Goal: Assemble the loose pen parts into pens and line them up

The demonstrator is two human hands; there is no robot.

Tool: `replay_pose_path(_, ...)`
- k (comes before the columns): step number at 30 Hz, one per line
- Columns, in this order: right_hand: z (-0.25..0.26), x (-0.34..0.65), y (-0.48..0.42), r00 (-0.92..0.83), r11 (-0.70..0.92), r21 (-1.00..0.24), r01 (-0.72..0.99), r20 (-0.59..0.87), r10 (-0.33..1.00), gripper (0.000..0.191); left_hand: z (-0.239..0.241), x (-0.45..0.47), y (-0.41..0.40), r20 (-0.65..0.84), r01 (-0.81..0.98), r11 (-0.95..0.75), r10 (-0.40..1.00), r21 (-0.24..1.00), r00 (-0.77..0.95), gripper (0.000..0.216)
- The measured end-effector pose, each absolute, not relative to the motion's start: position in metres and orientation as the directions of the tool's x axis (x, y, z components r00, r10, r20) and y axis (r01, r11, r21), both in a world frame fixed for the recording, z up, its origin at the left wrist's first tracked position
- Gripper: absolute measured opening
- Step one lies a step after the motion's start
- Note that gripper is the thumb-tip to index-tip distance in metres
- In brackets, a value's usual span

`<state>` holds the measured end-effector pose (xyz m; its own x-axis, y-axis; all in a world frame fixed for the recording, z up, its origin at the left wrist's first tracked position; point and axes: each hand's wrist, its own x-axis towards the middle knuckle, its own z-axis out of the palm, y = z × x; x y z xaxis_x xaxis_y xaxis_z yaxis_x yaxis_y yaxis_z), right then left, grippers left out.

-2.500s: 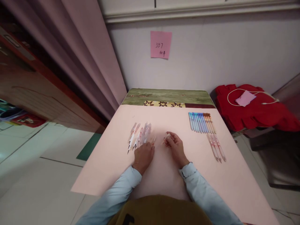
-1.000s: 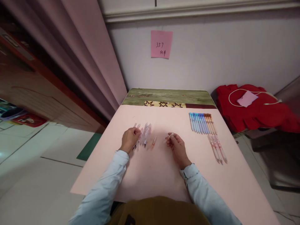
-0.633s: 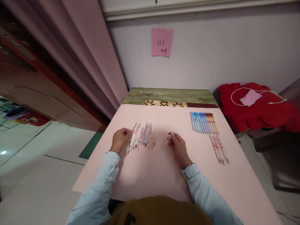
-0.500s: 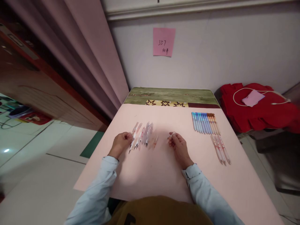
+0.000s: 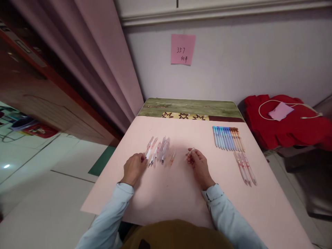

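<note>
My left hand (image 5: 134, 168) is closed in a pinch at the left edge of a loose pile of clear pen barrels and white refills with dark tips (image 5: 157, 151). What its fingertips hold is hidden. Right of the pile, my right hand (image 5: 199, 167) is closed on a small clear pen part (image 5: 191, 151), held just above the table. A short clear piece with an orange tint (image 5: 173, 156) lies between the pile and my right hand.
A row of blue, purple and brown-orange pens (image 5: 228, 138) lies at the table's right. Below it are three clear pinkish pens (image 5: 245, 168). A red cloth-covered seat (image 5: 306, 133) with a cable stands beyond the right edge. The wall (image 5: 233, 62) closes off the far side.
My left hand has shifted slightly down and right. A dark-tipped refill that stuck out below the pile's left side no longer shows there. My right hand stays nearly where it was.
</note>
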<state>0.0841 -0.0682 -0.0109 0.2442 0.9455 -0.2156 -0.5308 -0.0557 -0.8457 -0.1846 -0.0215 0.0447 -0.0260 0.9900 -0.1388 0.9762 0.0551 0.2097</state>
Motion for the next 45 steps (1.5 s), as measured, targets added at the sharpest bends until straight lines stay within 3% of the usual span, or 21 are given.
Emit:
replay_pose_path(19, -0.013, 0.084, -0.067, 0.243, -0.066, -0.850, -0.523, -0.223, 0.944, 0.034, 0.042, -0.192, -0.039, -0.273, 0.960, 0.127, 0.960, 0.250, -0.056, 0.015)
replay_pose_path(32, -0.011, 0.084, -0.068, 0.238, -0.062, -0.849, -0.524, -0.216, 0.947, 0.036, 0.043, -0.186, -0.043, -0.331, 0.982, 0.111, 0.942, 0.150, -0.055, 0.014)
replay_pose_path(41, -0.011, 0.083, -0.068, 0.245, -0.058, -0.852, -0.521, -0.214, 0.946, 0.036, 0.055, -0.183, -0.060, -0.137, 1.000, -0.023, 0.990, -0.006, 0.022, 0.016)
replay_pose_path(43, -0.011, 0.083, -0.067, 0.245, -0.055, -0.853, -0.519, -0.210, 0.946, 0.035, 0.059, -0.183, -0.063, -0.109, 1.000, -0.007, 0.994, 0.018, 0.009, 0.016)
replay_pose_path(45, -0.010, 0.083, -0.067, 0.243, -0.052, -0.853, -0.520, -0.206, 0.948, 0.034, 0.062, -0.178, -0.065, -0.081, 0.991, 0.015, 0.997, 0.131, -0.004, 0.014)
